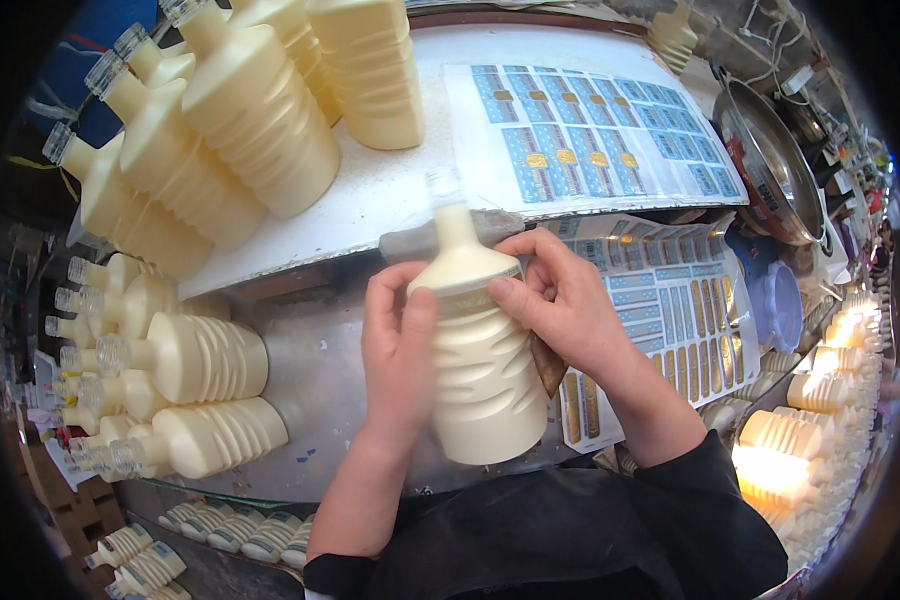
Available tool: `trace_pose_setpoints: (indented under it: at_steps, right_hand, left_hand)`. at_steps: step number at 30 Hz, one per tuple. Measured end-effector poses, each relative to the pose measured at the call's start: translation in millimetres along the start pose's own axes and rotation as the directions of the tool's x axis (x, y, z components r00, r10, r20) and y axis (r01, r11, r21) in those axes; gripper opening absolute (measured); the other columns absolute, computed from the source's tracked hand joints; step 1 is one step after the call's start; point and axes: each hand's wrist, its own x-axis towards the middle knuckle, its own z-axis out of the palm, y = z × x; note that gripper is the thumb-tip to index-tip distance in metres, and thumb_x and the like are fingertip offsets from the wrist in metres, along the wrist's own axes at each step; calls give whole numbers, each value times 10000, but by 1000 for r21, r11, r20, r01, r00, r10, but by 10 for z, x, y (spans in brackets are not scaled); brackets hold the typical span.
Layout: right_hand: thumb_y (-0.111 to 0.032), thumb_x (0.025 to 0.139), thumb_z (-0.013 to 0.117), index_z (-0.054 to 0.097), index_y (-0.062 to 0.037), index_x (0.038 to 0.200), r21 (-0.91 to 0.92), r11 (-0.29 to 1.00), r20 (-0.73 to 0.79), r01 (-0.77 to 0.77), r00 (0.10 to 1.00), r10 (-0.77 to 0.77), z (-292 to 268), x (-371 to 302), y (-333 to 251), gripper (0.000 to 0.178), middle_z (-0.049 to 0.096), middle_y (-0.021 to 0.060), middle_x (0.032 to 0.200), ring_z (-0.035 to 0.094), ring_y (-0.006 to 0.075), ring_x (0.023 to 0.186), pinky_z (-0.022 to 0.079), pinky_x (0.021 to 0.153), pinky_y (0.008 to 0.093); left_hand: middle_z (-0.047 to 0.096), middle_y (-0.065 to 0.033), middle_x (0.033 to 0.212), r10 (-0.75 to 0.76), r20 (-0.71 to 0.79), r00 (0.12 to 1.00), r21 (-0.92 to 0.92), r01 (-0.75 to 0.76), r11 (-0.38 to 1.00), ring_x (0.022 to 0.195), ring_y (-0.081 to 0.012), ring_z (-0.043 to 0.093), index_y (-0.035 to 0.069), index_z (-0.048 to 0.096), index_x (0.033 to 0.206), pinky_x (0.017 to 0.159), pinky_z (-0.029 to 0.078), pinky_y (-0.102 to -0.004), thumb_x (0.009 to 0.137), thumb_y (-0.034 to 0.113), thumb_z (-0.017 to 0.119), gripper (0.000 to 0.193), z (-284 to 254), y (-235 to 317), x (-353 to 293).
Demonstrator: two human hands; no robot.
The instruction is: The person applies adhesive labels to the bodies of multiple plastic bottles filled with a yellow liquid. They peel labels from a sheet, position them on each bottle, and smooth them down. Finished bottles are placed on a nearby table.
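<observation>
A cream-coloured bottle (490,400) with a ribbed body and clear threaded neck is between my hands, its neck pointing away from me. Around its shoulder runs a narrow silvery-grey label strip (465,297). My left hand (395,340) grips the bottle's left side, thumb near the strip. With its thumb on the strip's right end, my right hand (570,305) holds the other side, fingers curled. A brown, pointed piece (548,366) shows below the right hand; I cannot tell whether it is held. Behind the bottle neck lies a grey cloth-like item (410,243).
Cream bottles stand at the upper left (260,110), and others lie on the left (215,435). Blue-and-gold label sheets (580,130) cover part of the white board (440,150); another sheet (685,320) lies beside my right arm. Rows of bottles (785,430) line the right.
</observation>
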Motion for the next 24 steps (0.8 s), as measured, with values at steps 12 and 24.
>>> trace_pose_setpoints:
  at_steps: [12,24]
  right_hand:
    - [-300,897,747,635,-24,1181,43,999,1,8,1000,-8,29,-21,-12,412,529,-24,688,490,60,643,400,590,252]
    - [-360,1084,481,543,34,1334,356,931,157,-78,987,22,-71,-27,170,470,572,-34,820,468,7,675,415,621,179]
  left_hand:
    - [623,-125,1244,-140,-79,987,-291,112,950,1099,-183,631,-11,517,1351,982,511,-336,1091,155,390,334,-59,-5,-139]
    - [408,-255,1500,52,74,996,227,-68,972,1354,-335,480,-34,222,1555,1133,394,-417,931,271,712,850,-23,1,-277]
